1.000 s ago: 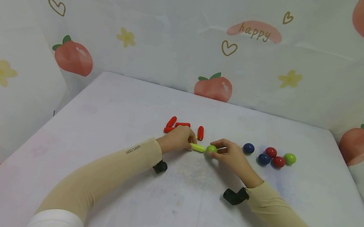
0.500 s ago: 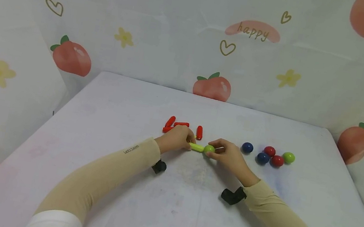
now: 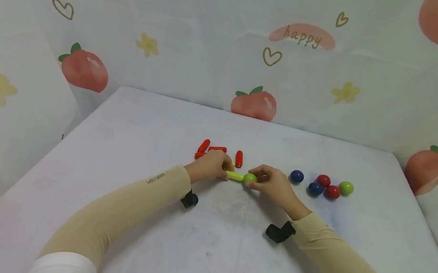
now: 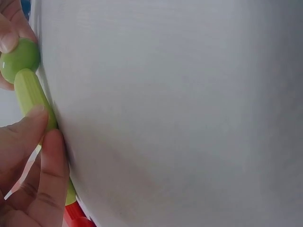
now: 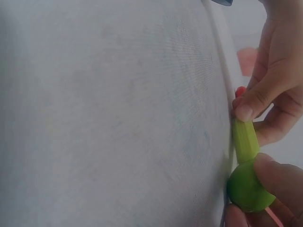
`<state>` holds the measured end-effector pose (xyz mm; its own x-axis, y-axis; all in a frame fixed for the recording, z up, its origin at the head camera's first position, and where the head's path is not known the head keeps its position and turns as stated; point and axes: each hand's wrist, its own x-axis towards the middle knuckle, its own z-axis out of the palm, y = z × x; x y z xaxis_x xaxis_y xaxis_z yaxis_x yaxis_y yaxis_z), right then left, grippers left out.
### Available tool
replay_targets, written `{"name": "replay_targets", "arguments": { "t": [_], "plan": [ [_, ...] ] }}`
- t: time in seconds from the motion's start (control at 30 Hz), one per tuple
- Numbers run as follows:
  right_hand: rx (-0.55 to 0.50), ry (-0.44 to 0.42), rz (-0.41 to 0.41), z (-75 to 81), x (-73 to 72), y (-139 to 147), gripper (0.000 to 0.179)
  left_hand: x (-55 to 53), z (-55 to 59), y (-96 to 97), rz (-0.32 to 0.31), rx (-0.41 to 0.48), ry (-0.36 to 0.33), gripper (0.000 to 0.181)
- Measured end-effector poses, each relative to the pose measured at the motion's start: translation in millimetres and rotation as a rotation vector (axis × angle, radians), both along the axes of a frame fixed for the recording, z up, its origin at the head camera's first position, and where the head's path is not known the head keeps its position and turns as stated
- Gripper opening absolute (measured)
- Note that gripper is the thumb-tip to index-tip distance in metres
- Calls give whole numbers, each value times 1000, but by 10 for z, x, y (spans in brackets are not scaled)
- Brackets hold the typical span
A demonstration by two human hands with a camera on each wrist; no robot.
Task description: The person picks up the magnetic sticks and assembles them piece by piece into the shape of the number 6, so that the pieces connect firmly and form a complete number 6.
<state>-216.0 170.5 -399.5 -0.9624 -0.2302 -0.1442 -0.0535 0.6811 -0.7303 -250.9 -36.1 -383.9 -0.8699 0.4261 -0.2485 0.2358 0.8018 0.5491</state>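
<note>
My left hand (image 3: pixel 211 164) pinches a short yellow-green ribbed stick (image 3: pixel 235 176) between thumb and fingers. At the stick's right end, my right hand (image 3: pixel 277 189) grips a shiny green ball (image 3: pixel 249 179) with thumb and fingertips. Ball and stick touch end to end, low over the table; whether they are joined inside cannot be seen. In the left wrist view the stick (image 4: pixel 32 92) meets the ball (image 4: pixel 21 60) in a line. The right wrist view has the thumb on the side of the ball (image 5: pixel 248 187).
Several red sticks (image 3: pixel 239 158) lie just beyond my left hand, which partly covers them and a bit of yellow-green. Right of my right hand are two blue balls (image 3: pixel 297 176), two red balls (image 3: pixel 333 192) and another green ball (image 3: pixel 346 188). The white table (image 3: pixel 200 249) meets a patterned cloth behind.
The green ball has moved left against the stick's end, closing a slight gap. Both hands keep their hold, and the view has shifted slightly.
</note>
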Motion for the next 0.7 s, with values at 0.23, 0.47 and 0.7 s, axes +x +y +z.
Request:
{"name": "replay_targets", "arguments": {
  "t": [0.23,0.47,0.7],
  "plan": [
    [7,-2,3,0,-4,-3,39,2,18,1,-5,-5,-4,18],
    [4,8,5,3,8,-6,38,-3,9,7,-3,-9,-8,18],
    [12,7,-2,-8,4,-13,38,-10,11,17,-6,-21,2,17]
  ]
}}
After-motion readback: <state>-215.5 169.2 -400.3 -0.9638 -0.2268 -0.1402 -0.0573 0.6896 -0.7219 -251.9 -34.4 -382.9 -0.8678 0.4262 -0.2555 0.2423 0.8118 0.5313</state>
